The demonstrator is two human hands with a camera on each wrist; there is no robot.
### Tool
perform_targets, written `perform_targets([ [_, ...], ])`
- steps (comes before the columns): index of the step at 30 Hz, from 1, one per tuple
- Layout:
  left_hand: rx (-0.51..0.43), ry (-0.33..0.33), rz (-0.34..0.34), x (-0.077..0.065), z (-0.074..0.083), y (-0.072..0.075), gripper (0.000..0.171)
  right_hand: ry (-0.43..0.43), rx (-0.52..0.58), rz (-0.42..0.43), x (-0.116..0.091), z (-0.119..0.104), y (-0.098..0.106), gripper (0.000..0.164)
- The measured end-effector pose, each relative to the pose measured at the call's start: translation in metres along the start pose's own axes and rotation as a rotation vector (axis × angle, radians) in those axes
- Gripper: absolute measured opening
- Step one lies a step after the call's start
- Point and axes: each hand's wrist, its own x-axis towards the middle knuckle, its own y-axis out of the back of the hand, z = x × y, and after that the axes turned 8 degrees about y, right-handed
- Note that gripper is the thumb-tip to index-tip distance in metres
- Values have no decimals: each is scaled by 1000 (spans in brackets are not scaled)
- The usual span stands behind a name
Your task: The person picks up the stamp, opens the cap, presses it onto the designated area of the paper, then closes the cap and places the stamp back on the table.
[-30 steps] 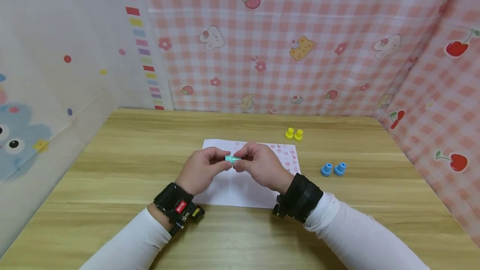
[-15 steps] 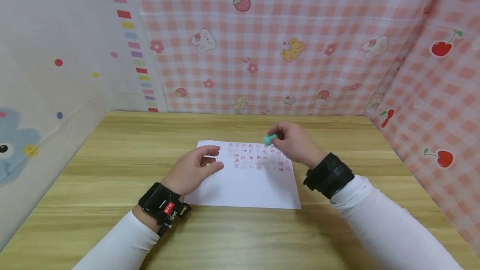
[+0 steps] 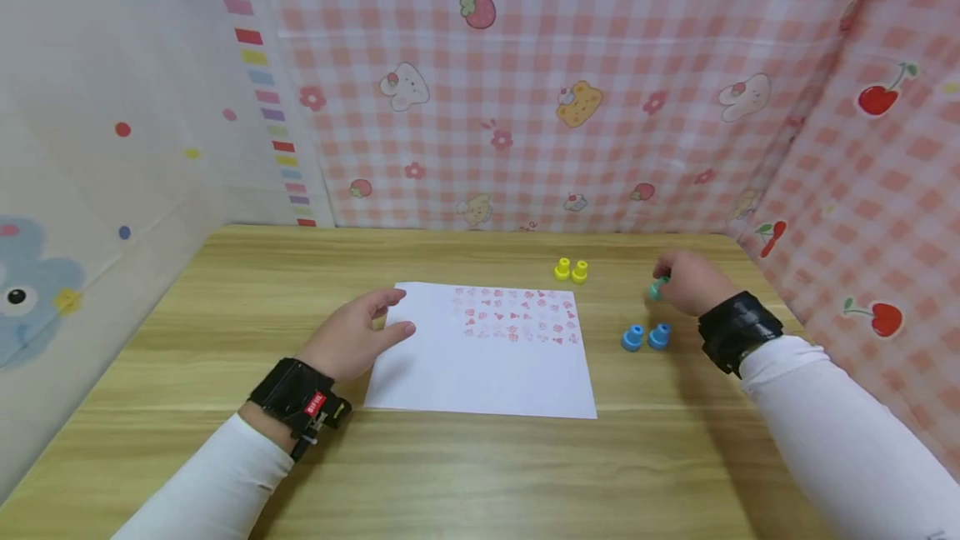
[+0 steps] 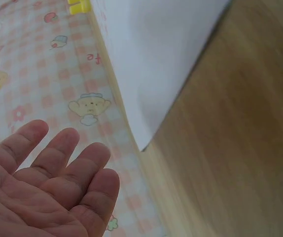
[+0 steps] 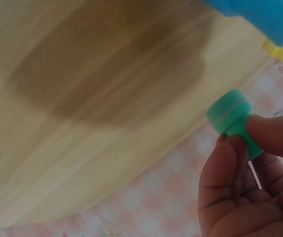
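Note:
Between thumb and fingers, my right hand (image 3: 693, 283) pinches a small green toy stamp (image 5: 230, 109) by its narrow handle. In the head view this hand is at the right of the table, just behind two blue stamps (image 3: 646, 337). Whether the green stamp touches the tabletop cannot be told. My left hand (image 3: 351, 340) hovers over the left edge of a white paper sheet (image 3: 480, 382), fingers relaxed and apart, holding nothing. Rows of small red stamped prints (image 3: 517, 315) cover the sheet's upper right part.
Two yellow stamps (image 3: 571, 271) stand behind the paper's far right corner. The wooden table (image 3: 480, 473) ends at a pink checked cloth (image 3: 510, 107) at the back, with more cloth walls on both sides.
Both hands were together at the green stamp over the paper. The left hand let go and drew back left. The right hand carried the stamp to the right, beyond the yellow stamps.

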Motion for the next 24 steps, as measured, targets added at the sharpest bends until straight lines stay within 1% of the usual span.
perform_targets([
  [5, 15, 21, -13, 1, -2, -2, 69, -31, -14, -6, -2, 7, -5, 21],
  [11, 93, 29, -13, 2, -6, -4, 70, -55, -8, -22, -3, 6, -8, 21],
  [17, 116, 50, -12, 3, -4, -6, 72, -83, -13, -38, -4, 5, -9, 20],
  [24, 110, 65, -8, 2, -2, -5, 74, -46, -9, -53, -2, 9, -14, 20],
])
